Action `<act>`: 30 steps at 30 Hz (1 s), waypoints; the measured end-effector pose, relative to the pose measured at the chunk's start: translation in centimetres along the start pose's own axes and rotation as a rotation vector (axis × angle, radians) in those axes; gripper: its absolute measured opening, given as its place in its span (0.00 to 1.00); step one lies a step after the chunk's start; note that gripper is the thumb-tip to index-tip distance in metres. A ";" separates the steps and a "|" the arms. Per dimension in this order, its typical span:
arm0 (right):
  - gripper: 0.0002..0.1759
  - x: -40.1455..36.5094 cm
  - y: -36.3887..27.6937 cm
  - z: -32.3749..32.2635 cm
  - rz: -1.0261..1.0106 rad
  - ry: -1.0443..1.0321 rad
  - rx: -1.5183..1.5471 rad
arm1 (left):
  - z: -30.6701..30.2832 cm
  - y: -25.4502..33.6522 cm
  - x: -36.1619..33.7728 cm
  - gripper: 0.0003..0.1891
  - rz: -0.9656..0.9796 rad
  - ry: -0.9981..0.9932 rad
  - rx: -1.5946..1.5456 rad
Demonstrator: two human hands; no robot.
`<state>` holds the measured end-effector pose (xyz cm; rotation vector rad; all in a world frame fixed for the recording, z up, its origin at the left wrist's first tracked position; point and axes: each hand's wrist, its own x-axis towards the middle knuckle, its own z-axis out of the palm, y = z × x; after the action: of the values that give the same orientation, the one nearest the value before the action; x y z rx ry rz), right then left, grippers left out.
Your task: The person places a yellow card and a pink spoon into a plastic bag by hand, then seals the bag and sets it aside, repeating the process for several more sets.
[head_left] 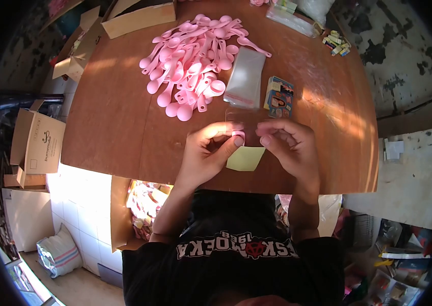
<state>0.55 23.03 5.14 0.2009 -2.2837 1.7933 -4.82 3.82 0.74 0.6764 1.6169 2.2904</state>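
Both my hands meet at the near edge of the wooden table (114, 127). My left hand (206, 153) and my right hand (290, 145) together pinch a small clear plastic bag (244, 120) that holds a pink piece (238, 134) at its lower end. A pale yellow card (245, 158) shows below my fingers, seemingly part of the same packet. Farther back lies a heap of pink plastic spoons (195, 56).
A stack of clear bags (245, 77) and a pile of small printed cards (279, 97) lie just behind my hands. Cardboard boxes (139, 18) stand at the table's far left; small coloured packets (335, 43) sit far right. More boxes (40, 145) are on the floor, left.
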 end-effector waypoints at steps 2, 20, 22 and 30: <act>0.09 -0.2 0.7 0.0 0.109 0.021 0.160 | -0.1 -0.5 0.1 0.12 -0.008 0.004 -0.034; 0.06 -0.9 2.4 -0.7 0.019 -0.007 0.228 | -1.4 -0.3 -0.3 0.11 -0.093 -0.098 -0.034; 0.07 -0.9 2.8 -1.0 0.003 -0.044 0.250 | -1.6 -0.6 -0.3 0.11 -0.092 -0.125 -0.051; 0.11 -0.9 2.8 -1.1 -0.107 -0.095 0.216 | -2.1 -1.4 -0.2 0.09 -0.073 -0.176 -0.164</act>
<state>0.83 24.70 2.55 0.4457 -2.0925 2.0110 -5.80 2.46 -1.15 0.7434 1.3371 2.2129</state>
